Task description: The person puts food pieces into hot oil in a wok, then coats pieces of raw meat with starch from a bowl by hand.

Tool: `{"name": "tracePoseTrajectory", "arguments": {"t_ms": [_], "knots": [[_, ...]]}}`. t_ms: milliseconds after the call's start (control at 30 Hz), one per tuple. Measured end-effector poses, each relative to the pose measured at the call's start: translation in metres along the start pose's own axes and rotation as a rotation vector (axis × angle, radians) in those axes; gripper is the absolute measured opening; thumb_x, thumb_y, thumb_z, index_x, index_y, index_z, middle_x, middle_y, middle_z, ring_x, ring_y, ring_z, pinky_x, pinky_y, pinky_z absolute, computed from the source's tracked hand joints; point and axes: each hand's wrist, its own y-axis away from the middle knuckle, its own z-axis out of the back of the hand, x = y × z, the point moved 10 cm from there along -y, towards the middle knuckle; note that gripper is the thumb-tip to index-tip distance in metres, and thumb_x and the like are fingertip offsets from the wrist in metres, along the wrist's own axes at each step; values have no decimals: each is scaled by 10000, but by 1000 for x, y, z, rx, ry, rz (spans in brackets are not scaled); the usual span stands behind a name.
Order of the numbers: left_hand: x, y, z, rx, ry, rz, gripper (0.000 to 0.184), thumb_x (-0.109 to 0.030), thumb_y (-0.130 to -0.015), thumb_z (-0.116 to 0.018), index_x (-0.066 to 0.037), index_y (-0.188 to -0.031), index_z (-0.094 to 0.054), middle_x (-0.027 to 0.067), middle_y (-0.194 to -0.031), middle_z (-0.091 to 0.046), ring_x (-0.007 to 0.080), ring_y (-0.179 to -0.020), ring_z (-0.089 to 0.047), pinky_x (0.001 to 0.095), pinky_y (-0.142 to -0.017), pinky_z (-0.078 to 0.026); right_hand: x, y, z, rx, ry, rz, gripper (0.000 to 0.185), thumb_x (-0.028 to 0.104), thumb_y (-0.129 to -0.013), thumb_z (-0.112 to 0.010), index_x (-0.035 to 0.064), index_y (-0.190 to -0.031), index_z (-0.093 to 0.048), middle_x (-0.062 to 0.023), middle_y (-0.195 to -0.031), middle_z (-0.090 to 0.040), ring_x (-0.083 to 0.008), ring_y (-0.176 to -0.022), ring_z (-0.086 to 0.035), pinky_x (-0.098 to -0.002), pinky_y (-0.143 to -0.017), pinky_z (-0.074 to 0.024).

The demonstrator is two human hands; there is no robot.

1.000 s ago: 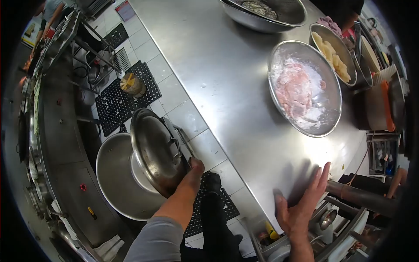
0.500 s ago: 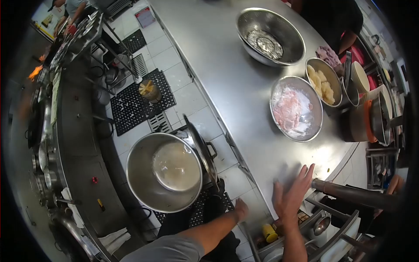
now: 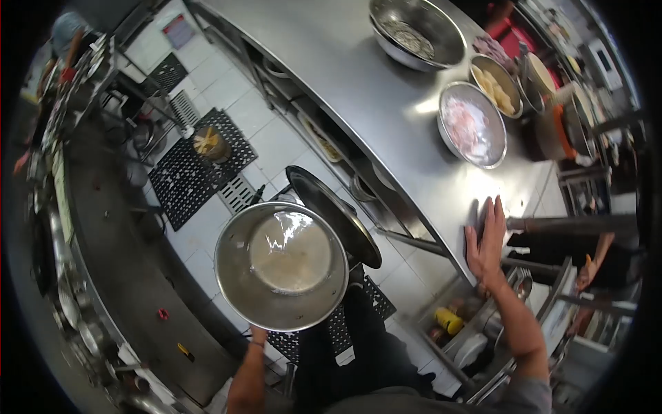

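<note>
My right hand (image 3: pixel 487 243) lies on the steel worktable (image 3: pixel 427 145) near its corner, fingers stretched out and empty. My left hand (image 3: pixel 258 335) is at the near side of a large steel stockpot (image 3: pixel 231 269); its fingers are hidden below the rim, so I cannot see whether they grip it. Cloudy, pale liquid (image 3: pixel 289 259) sits in the pot's bottom. Just beyond the pot, a large round lid (image 3: pixel 334 217) stands on edge, tilted. Ahead of my right hand, a steel bowl (image 3: pixel 500 153) holds pinkish pieces covered in white powder (image 3: pixel 466 127).
A bowl of pale yellow pieces (image 3: pixel 493 90) and a large steel bowl (image 3: pixel 452 41) stand farther along the table. Black perforated mats (image 3: pixel 172 183) cover parts of the tiled floor. A stove line (image 3: pixel 103 228) runs along the left. Another person's hand (image 3: pixel 587 272) shows at right.
My left hand has swung from beside the table across to the pot's near side. My right hand stays flat on the table. The whole view has shifted, and the pot appears farther right.
</note>
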Motion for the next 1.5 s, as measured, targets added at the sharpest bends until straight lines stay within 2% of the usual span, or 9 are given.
{"name": "tracePoseTrajectory", "arguments": {"t_ms": [67, 167, 267, 433, 1500], "knots": [[8, -70, 22, -72, 285, 394, 578, -530, -982, -480, -34, -1223, -650, 205, -1181, -666, 321, -1033, -662, 409, -816, -561, -5, 2, -3, -8, 16, -6, 743, 225, -915, -604, -3, -1527, -251, -315, -1551, -215, -469, -1415, -253, -519, -1164, -202], [-6, -152, -7, 61, 506, 471, 584, -536, -983, -475, -35, -1232, -643, 205, -1188, -662, 320, -1039, -660, 409, -819, -561, -7, 3, -5, -3, 61, -8, 720, 284, -939, -576, 5, -1527, -268, -292, -1565, -218, -448, -1424, -269, -518, -1159, -217], [-18, -197, -46, 177, 645, 456, 591, -542, -983, -471, -37, -1241, -636, 204, -1195, -659, 319, -1045, -657, 410, -822, -560, -6, 1, -5, -12, 75, 2, 723, 299, -942, -573, 11, -1531, -268, -283, -1569, -223, -436, -1428, -271, -512, -1161, -219], [-23, -225, -91, 264, 741, 449, 603, -552, -984, -463, -39, -1255, -625, 204, -1207, -653, 317, -1055, -653, 411, -827, -560, -5, 0, -5, -5, 102, -8, 719, 303, -942, -555, 5, -1531, -269, -279, -1564, -236, -424, -1421, -286, -501, -1165, -217], [-79, -222, -218, 428, 851, 434, 680, -616, -988, -416, -55, -1347, -552, 203, -1280, -613, 304, -1119, -628, 419, -857, -556, -2, -4, -4, -5, 107, -55, 740, 323, -947, -557, 24, -1547, -243, -278, -1571, -225, -425, -1422, -281, -503, -1158, -214]]}}
